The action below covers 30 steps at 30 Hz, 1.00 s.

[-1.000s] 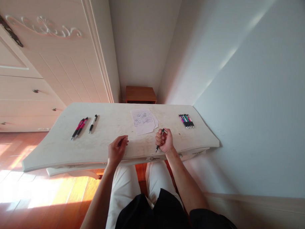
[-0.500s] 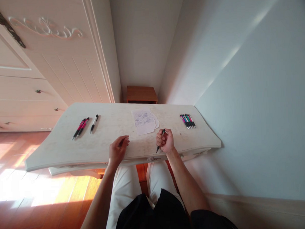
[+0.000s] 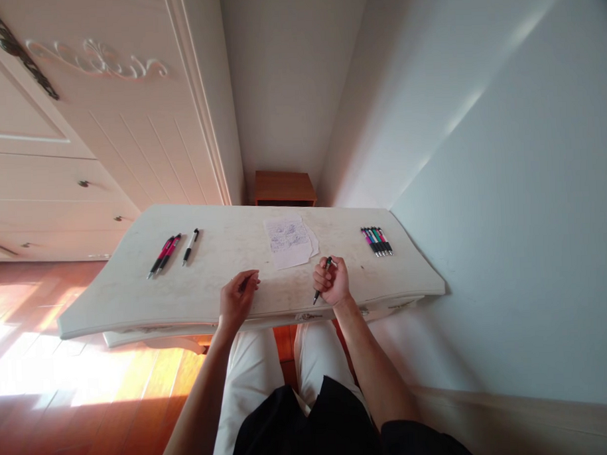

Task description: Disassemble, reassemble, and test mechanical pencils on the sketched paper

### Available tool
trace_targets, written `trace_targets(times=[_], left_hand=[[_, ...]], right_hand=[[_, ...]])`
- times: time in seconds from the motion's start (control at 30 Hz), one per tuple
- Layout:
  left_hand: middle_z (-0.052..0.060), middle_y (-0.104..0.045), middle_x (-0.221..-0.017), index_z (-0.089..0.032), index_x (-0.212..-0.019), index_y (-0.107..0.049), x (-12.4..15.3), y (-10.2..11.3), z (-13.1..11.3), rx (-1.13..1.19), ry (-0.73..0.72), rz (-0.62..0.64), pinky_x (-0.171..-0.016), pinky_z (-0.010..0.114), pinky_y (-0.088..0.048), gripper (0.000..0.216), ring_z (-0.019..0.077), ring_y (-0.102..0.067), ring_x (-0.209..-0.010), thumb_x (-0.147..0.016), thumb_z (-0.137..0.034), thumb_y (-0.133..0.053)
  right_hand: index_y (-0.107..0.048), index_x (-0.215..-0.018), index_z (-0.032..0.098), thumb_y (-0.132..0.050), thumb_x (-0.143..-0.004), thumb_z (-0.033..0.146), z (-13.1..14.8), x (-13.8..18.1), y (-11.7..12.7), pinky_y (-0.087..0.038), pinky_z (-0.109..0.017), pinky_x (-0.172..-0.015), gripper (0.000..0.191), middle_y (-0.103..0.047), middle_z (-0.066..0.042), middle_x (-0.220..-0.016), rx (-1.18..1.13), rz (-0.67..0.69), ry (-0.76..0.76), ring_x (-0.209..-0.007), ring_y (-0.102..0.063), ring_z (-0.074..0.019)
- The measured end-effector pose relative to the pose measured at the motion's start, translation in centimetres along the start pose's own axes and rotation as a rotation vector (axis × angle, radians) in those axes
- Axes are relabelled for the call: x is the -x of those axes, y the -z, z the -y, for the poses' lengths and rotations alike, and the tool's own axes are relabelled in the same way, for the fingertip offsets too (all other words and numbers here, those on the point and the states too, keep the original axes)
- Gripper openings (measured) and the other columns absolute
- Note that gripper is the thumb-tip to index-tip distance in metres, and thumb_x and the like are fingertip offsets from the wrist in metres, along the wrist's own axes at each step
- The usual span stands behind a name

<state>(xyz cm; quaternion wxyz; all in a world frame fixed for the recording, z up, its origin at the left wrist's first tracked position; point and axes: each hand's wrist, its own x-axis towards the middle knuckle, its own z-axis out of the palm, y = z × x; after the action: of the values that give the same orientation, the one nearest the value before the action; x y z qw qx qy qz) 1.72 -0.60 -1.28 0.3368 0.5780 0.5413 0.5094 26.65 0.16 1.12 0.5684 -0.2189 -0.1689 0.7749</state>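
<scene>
My right hand [image 3: 332, 283] is closed round a dark pen [image 3: 316, 297], whose tip points down and to the left near the desk's front edge. My left hand [image 3: 237, 297] is curled over the desk, left of the other hand. Something dark [image 3: 244, 283] shows between its thumb and fingers, too covered to name. Beyond the hands, sheets of paper [image 3: 288, 242] with dense scribbles lie at the middle of the white desk [image 3: 224, 247]. At the right, several pens [image 3: 376, 241] are lined up side by side. Two pink and black pens [image 3: 164, 256] and a white and black pen [image 3: 191, 247] lie at the left.
A pale wall [image 3: 523, 246] borders the desk on the right. To the left rises a white cabinet [image 3: 131, 127] with carved trim. Behind the desk stands a small brown wooden box-like piece [image 3: 285, 186]. My knees are under the desk's front edge.
The whole view has shifted slightly, so everything sits a little further right. Both hands keep nearly the same pose, with the pen still in my right hand.
</scene>
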Motion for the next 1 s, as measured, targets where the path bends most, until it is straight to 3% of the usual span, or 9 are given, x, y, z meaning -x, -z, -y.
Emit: trace_targets(times=[0.17,0.77,1.0], left_hand=[[0.005,-0.07,-0.075,-0.016,-0.096,-0.067,-0.03,0.03,-0.26,-0.011,0.003,0.007,-0.066,0.028,-0.056,0.03,0.0162,-0.067,-0.066,-0.084,-0.041,-0.056],[0.004,-0.069,-0.075,-0.017,-0.096,-0.066,-0.01,0.04,-0.19,-0.042,-0.024,-0.003,-0.066,0.028,-0.056,0.031,0.0161,-0.067,-0.065,-0.084,-0.042,-0.055],[0.005,-0.07,-0.074,-0.016,-0.096,-0.067,0.05,0.04,-0.7,-0.072,-0.025,-0.014,-0.065,0.027,-0.055,0.03,0.016,-0.067,-0.064,-0.084,-0.041,-0.055]], right_hand=[[-0.054,-0.067,0.018,-0.055,-0.079,0.037,-0.07,-0.01,0.21,-0.011,-0.017,-0.035,0.023,-0.028,0.01,-0.044,-0.012,0.048,0.003,-0.036,-0.016,-0.0045],[-0.051,-0.066,0.019,-0.053,-0.081,0.041,-0.07,-0.04,0.26,-0.012,-0.017,-0.034,0.027,-0.026,0.011,-0.044,-0.049,-0.032,0.035,-0.035,-0.016,-0.0046],[-0.052,-0.067,0.017,-0.052,-0.085,0.042,-0.07,-0.07,0.39,-0.013,-0.018,-0.035,0.031,-0.029,0.01,-0.046,-0.101,0.001,0.034,-0.036,-0.019,-0.0042]])
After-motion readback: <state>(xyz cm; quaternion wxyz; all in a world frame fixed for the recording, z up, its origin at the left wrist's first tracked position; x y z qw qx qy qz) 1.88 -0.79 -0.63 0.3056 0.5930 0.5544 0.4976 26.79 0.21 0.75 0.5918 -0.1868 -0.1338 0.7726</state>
